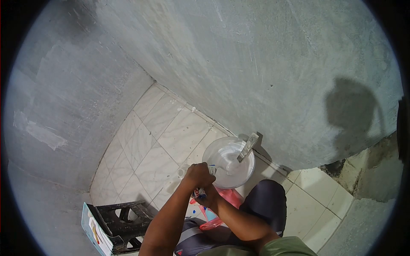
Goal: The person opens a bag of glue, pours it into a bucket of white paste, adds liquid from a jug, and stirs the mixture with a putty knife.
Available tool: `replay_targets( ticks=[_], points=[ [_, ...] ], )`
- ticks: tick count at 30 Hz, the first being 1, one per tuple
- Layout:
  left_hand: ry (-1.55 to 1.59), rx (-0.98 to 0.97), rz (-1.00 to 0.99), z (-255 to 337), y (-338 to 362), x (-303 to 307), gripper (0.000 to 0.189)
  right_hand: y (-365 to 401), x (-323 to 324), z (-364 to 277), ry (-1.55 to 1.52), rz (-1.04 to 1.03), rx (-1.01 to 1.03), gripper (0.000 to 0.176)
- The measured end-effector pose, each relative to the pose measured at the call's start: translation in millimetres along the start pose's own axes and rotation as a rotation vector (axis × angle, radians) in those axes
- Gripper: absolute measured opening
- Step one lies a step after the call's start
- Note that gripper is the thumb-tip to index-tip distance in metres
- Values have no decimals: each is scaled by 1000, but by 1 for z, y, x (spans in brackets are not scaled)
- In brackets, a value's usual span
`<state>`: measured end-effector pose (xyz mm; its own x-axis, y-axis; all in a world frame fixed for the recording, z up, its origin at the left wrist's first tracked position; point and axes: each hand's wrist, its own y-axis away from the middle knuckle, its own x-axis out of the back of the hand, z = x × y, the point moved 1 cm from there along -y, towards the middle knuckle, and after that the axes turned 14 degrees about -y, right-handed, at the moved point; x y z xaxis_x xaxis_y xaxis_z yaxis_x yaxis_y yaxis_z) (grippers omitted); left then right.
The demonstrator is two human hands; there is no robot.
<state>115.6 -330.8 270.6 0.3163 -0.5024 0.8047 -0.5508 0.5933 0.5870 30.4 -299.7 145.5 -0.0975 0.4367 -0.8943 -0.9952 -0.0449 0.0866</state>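
Holding a printed container (212,170), left grip (199,175) and right grip (207,195) closed around it, beside a bucket (253,167)

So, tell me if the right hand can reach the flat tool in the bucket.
Probably yes: the flat tool sticks out over the bucket rim, unobstructed, though the right hand seems busy holding the printed container.

A small interior space under renovation, apparently a room of a building. Unpainted gray walls (256,68) marked by scrapes and pale patches are seen above a marble-patterned tile floor (156,136); a broken section of masonry (363,170) is exposed at the base of one wall.
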Motion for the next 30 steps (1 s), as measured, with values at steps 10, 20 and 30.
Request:
replay_targets(
  ticks=[10,20,30],
  points=[
    [30,-10,51,-2,-4,-9,56,1,11,-4,389,-69,103,37],
    [-81,-28,-16,-1,-8,-24,49,1,34,12,649,-52,359,28],
    [-155,-21,1,4,0,-21,44,22,5,10,1547,-242,661,34]
  ],
)
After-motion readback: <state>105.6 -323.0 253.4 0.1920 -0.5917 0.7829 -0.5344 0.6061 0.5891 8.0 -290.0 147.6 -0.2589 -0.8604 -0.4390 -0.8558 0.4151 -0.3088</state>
